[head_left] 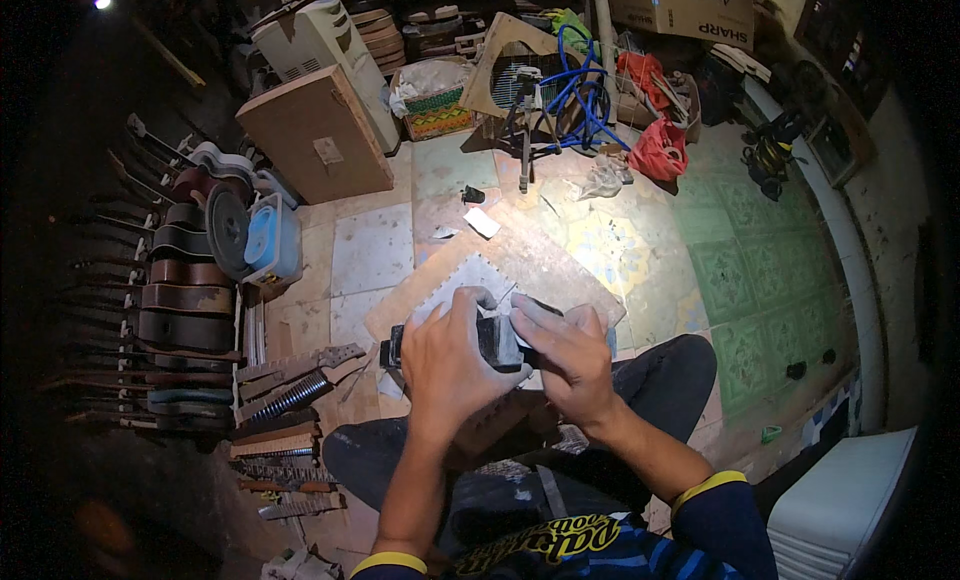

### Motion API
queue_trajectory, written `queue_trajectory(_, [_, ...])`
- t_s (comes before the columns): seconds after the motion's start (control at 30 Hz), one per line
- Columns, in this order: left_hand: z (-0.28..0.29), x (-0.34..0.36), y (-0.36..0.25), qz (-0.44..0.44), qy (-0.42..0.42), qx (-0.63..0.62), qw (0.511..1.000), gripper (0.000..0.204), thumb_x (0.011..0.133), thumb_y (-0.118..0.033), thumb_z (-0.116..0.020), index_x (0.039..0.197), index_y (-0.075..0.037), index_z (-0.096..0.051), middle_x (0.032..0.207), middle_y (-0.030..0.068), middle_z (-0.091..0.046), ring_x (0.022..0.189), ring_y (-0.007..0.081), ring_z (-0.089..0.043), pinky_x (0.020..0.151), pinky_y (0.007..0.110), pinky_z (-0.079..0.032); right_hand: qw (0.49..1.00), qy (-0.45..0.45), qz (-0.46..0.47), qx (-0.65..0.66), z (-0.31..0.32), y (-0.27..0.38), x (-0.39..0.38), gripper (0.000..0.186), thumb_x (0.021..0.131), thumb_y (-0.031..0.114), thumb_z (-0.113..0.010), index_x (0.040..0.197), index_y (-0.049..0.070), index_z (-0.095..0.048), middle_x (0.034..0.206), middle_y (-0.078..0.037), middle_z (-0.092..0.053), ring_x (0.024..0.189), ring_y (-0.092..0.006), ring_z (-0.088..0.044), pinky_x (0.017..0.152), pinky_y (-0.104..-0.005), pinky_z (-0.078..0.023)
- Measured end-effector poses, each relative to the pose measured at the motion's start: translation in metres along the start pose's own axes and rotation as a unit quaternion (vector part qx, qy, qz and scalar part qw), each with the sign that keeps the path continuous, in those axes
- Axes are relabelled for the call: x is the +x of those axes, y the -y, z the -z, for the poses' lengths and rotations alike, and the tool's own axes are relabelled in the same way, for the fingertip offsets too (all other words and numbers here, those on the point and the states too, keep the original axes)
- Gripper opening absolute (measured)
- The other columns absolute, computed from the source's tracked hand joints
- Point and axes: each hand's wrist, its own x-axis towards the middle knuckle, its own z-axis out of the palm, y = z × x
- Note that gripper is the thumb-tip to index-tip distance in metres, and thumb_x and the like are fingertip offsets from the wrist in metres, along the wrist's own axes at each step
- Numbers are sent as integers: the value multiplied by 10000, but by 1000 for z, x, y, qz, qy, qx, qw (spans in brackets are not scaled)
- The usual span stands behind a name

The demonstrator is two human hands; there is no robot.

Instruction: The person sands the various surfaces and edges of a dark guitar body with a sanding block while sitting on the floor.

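Observation:
In front of my crossed legs, my left hand (447, 345) is closed around a black and grey block (500, 342). The block's other dark end (389, 350) sticks out past the left side of that hand. My right hand (568, 352) bends in from the right, its fingers pressed together at the block's upper right side. A thin dark edge (542, 306) shows along its fingers; what it belongs to is hidden. Beneath both hands lies a flat wooden board (540, 252) with a pale, speckled sheet (465, 275) on it.
Stringed-instrument bodies (185, 298) stand in a row at the left, with several wooden neck-like pieces (285, 390) below. A blue tub (268, 242), a brown panel (318, 135), a blue hose (585, 95) and a red bag (658, 150) lie farther out. At the lower right stands a pale seat (850, 500).

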Motion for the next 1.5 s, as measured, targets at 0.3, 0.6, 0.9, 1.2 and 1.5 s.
queue_trajectory(0.3, [-4,-1,15,-1,-26,3,1000,591,585,-352,-853,1049,-103,-585,828,126,-672,837,344,-662,772,438,-434,1000,15,-9,11,3,31,1,524,687,-9,-622,1169,155,-742,1240,-25,-713,783,-229,-527,781,-357,-377])
queue_trajectory(0.6, [11,11,41,92,-43,88,991,530,695,-473,-778,969,-66,-579,840,184,-651,805,419,-627,748,501,-460,989,-81,-113,42,28,13,15,537,703,-120,-556,1190,41,-715,1233,-132,-704,845,-262,-626,835,-347,-459])
queue_trajectory(0.9, [12,20,71,168,-23,56,984,444,997,-434,-451,1045,-21,-606,966,261,-667,936,476,-617,816,550,-436,904,-36,-346,250,5,-15,-71,459,743,-81,-507,1154,-26,-704,1160,-178,-716,1105,-279,-672,1010,-341,-471])
queue_trajectory(1.2, [16,37,118,278,-121,-22,953,607,1058,-489,-294,1272,-13,-604,1229,309,-614,1213,483,-537,1030,485,-414,843,21,-482,237,-49,-86,-144,400,801,-20,-533,1161,-18,-708,1125,-150,-737,1075,-209,-679,967,-312,-486])
queue_trajectory(1.5, [20,28,158,243,-135,24,960,582,1040,-552,-331,1277,-78,-573,1108,297,-659,1105,497,-588,924,527,-455,859,48,-489,144,-110,-125,-218,327,797,54,-590,1086,-12,-726,974,-169,-752,907,-265,-723,849,-364,-547])
